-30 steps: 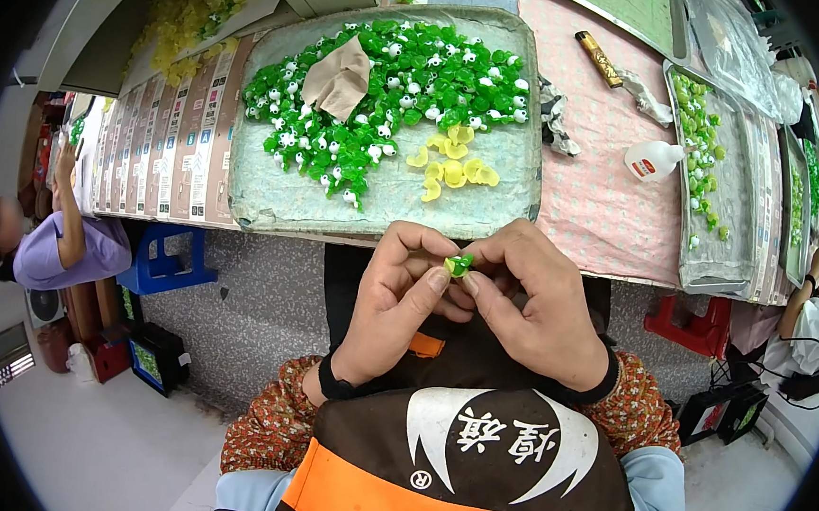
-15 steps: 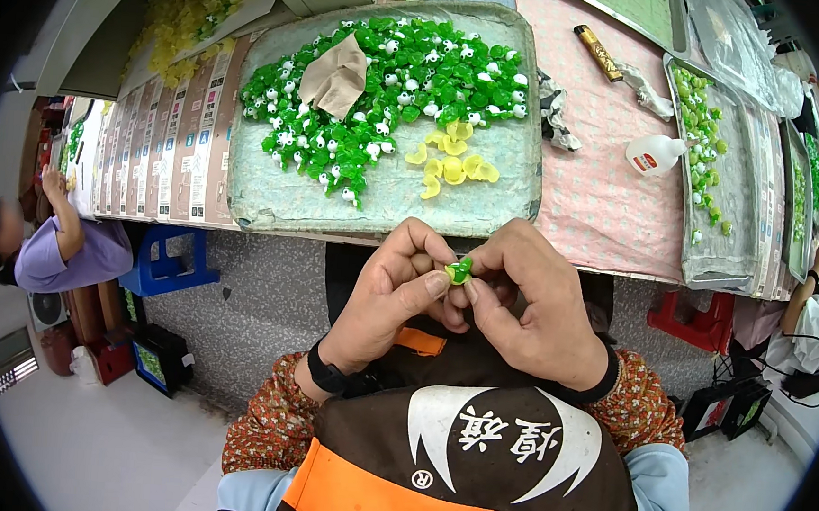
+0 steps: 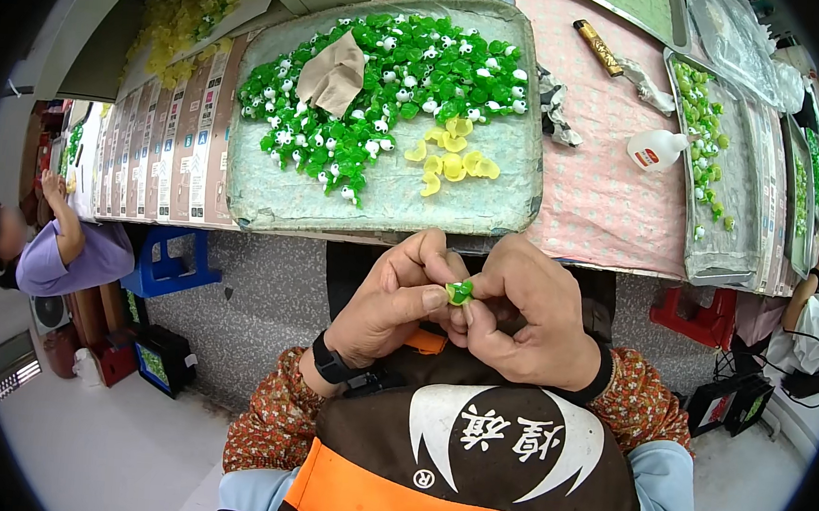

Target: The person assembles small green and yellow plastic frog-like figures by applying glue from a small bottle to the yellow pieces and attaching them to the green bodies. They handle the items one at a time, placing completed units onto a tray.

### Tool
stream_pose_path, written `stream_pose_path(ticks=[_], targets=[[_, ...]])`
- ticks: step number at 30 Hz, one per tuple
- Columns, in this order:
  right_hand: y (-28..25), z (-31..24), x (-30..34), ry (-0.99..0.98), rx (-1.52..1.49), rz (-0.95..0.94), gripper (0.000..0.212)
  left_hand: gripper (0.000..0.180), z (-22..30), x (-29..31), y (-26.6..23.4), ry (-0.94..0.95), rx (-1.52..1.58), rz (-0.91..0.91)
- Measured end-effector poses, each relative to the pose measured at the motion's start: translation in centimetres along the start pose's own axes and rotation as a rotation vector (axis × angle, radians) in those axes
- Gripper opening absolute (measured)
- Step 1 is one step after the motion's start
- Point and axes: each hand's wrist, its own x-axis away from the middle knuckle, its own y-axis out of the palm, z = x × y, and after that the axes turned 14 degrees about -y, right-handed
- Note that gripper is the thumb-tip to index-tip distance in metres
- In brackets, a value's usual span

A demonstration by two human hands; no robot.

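Observation:
Between my two hands, just in front of the table edge, is a small green and yellow plastic piece (image 3: pixel 459 292). My left hand (image 3: pixel 397 293) pinches its left side with thumb and fingertips. My right hand (image 3: pixel 529 311) grips the other side, thumb and forefinger pressed on it. Beyond them lies a lined tray (image 3: pixel 337 211) bearing a heap of green plastic pieces with white eye-like balls (image 3: pixel 413 75). A small group of yellow cup-shaped pieces (image 3: pixel 454 166) rests on the tray's right part. A tan cloth scrap (image 3: pixel 332 74) lies on the green heap.
Right of the tray are a white squeeze bottle (image 3: pixel 657 150), a dark gold-patterned tube (image 3: pixel 598 47) and crumpled rags (image 3: pixel 555 109). A second tray (image 3: pixel 724 263) holds green-yellow pieces. Yellow pieces (image 3: pixel 183 26) fill a compartment at the back left. People sit at left (image 3: pixel 78 247) and far right.
Both hands have lowered slightly toward my body with the piece. It is tilted differently between the fingers, showing more of its yellow rim.

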Motion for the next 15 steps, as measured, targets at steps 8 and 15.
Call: stream_pose_path(ticks=[8,15], targets=[[0.14,-0.03,0.06,-0.023,-0.040,0.027,0.020,0.023,-0.22,-0.09,-0.12,-0.036,0.061,-0.049],[0.24,-0.09,0.34,0.014,-0.069,0.029,0.019,0.022,-0.30,-0.12,-0.26,-0.062,0.084,-0.070]])
